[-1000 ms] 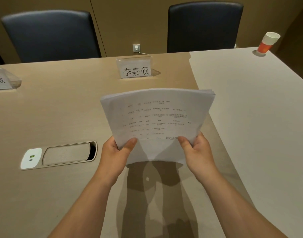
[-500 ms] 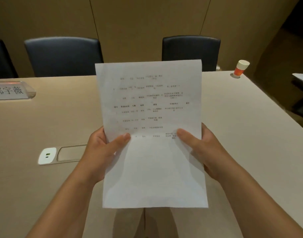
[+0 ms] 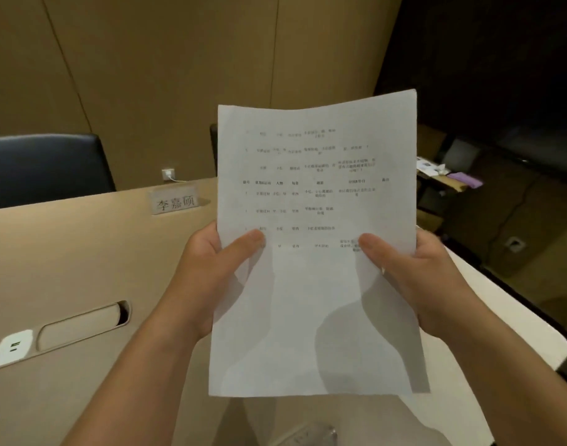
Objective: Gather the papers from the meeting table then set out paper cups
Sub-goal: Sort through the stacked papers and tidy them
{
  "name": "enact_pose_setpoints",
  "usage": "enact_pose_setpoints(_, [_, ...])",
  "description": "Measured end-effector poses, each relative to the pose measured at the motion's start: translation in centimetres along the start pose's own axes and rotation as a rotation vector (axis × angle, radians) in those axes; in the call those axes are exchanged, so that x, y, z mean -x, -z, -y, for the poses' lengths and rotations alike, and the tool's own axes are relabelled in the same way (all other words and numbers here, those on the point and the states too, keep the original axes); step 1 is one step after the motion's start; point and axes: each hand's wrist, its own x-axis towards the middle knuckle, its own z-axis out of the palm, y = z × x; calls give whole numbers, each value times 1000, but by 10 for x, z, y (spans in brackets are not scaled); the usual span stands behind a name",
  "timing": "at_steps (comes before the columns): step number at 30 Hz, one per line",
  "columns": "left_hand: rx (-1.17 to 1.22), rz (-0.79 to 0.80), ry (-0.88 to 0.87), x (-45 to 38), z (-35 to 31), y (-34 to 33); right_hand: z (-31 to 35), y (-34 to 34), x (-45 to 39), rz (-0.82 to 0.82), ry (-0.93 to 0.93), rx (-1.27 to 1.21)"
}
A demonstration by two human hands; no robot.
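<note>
Since half a sec ago the view has swung right and tipped up: the orange-and-white cup on the far corner is gone from sight, the name card reading 李嘉硕 is back, and a dark side area now fills the right of the frame. From where I sit the papers (image 3: 314, 252) look held a bit higher and nearer the camera, upright as before.

Left hand (image 3: 208, 268) pinches the stack's left edge — thumb (image 3: 243, 244) lying across the printed face, other fingers behind the sheets where I can't see them. Right hand (image 3: 417, 275) does the same on the right edge, thumb (image 3: 375, 246) on the front, fingers hidden at the back. Both forearms come up from the bottom of the frame.

Papers are off the table, held in the air above its near-right part; top corners curl a little, rows of small print on the upper half, too blurred to read.

Beyond the hands, the tan meeting table (image 3: 66, 252) with a recessed cable hatch (image 3: 82, 323) and a white socket plate (image 3: 13, 347) at its left end. Name card (image 3: 176, 202) stands near the far edge, just left of the papers. Behind it — a dark chair (image 3: 47, 165), a wall socket (image 3: 168, 173) w/ a white cable, tan wall panels. Far right, a low shelf w/ loose items (image 3: 449, 175), too dim to identify.
</note>
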Motion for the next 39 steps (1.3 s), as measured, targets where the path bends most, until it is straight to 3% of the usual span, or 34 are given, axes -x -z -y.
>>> enact_pose_setpoints(3, [30, 63, -4, 16, -4, -59, 14, 59, 33, -73, 31, 4])
enact_pose_setpoints(7, [7, 270, 49, 47, 2, -152, 14, 155, 84, -145, 104, -34])
enact_pose_setpoints(14, [-110, 516, 20, 114, 45, -327, -37, 337, 181, -310, 157, -163])
enact_pose_setpoints(18, [-56, 557, 175, 158, 87, -439, -69, 445, 231, -398, 107, -202])
enact_pose_setpoints(23, [-159, 512, 107, 183, 122, -539, -94, 540, 256, -456, 87, -207])
enact_pose_setpoints(30, [-175, 410, -7, 152, 168, -636, -115, 643, 213, -400, 83, -136])
enact_pose_setpoints(39, [-110, 332, -26, 20, 235, -742, -146, 752, 53, -311, 68, -39])
